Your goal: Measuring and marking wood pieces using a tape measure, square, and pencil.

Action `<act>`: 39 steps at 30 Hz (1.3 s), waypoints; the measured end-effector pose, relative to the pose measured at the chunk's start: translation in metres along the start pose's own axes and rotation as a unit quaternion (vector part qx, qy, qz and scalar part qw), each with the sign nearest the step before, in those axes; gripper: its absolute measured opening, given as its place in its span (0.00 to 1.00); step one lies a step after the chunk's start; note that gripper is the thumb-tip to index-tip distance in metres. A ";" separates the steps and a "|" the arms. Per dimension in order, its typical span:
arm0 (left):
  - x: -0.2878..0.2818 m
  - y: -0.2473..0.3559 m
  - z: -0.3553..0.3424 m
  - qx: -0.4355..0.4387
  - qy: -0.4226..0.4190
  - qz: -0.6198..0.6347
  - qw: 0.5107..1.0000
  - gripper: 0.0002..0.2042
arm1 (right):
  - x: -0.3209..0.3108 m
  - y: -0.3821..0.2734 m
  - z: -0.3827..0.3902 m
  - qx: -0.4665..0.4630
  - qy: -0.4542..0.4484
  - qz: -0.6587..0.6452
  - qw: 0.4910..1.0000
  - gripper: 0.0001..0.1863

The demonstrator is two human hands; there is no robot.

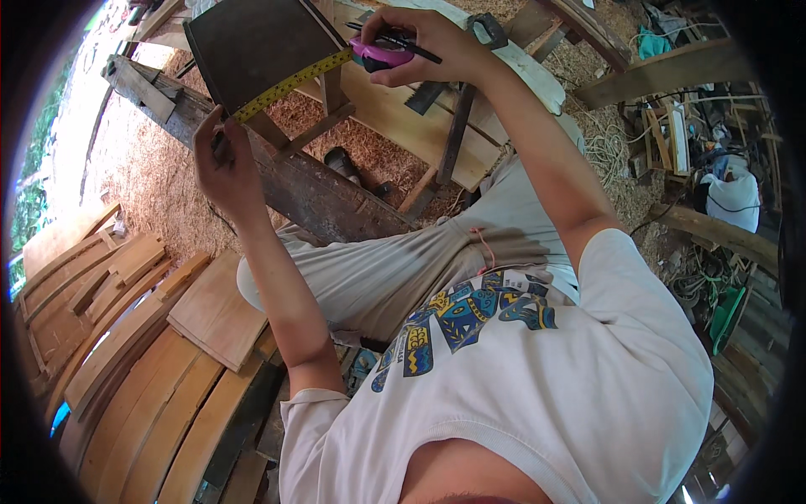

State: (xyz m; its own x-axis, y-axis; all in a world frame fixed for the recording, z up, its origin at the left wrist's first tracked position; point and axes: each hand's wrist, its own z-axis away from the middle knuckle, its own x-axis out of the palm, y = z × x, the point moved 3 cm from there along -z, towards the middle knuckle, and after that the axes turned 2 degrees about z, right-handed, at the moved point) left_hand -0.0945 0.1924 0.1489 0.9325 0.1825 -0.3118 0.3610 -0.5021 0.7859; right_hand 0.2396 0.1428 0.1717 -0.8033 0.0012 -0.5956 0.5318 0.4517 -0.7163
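Observation:
Across the near edge of a dark, flat board (260,50) at the top runs a yellow tape blade (294,81). My left hand (225,168) pinches the blade's end at the board's left corner. A small dark thing shows in that palm, too shaded to name. At the board's right corner, my right hand (428,42) grips the pink tape measure case (382,55). A black pen (411,47) is tucked between the fingers of the same hand. Wooden legs (332,88) stand below the board.
A thick weathered beam (327,197) crosses before my legs. A handsaw blade (426,97) lies on a pale plank (395,109) to the right. Wood shavings (159,181) cover the floor. Curved wooden pieces (134,336) are piled at left. Rope (613,147) lies at right.

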 end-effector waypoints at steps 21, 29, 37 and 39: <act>-0.001 0.001 0.000 -0.016 0.003 0.006 1.000 0.11 | 0.005 0.010 -0.006 0.020 -0.017 -0.074 0.997 0.31; -0.002 0.000 -0.001 -0.030 0.002 0.006 1.000 0.12 | 0.004 0.012 -0.011 0.026 -0.030 -0.076 0.996 0.28; -0.004 -0.003 -0.002 -0.062 0.005 0.014 0.998 0.11 | 0.004 0.008 -0.014 0.073 -0.048 -0.118 0.989 0.25; -0.004 -0.004 -0.002 -0.061 0.006 0.027 0.998 0.11 | 0.003 0.009 -0.015 0.058 -0.040 -0.107 0.992 0.25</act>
State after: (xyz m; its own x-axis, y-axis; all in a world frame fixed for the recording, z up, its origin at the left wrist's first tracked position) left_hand -0.0995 0.1958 0.1484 0.9504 0.1692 -0.2608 0.3083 -0.4047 0.8609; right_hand 0.2377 0.1607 0.1686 -0.8794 -0.1567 -0.4496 0.3832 0.3275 -0.8637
